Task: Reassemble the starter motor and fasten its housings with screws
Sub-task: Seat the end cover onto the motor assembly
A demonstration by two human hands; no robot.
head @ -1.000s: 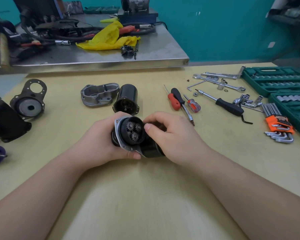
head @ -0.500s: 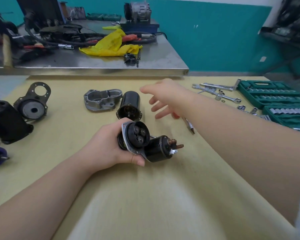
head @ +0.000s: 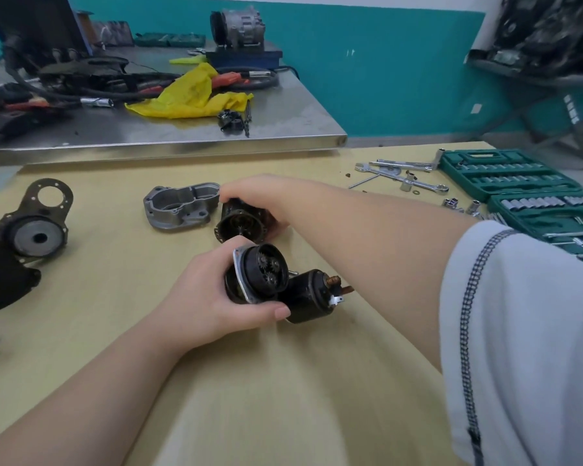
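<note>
Starter gear assembly (head: 266, 280), black, round | left hand (head: 212, 304) grips

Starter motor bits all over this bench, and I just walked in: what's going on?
A person is putting a starter motor back together. The left hand holds the gear-end assembly with its attached solenoid just above the yellow table. The right hand has reached over and grips the black cylindrical motor body, which lies beside the grey cast housing. Nothing is joined or screwed yet.
</note>
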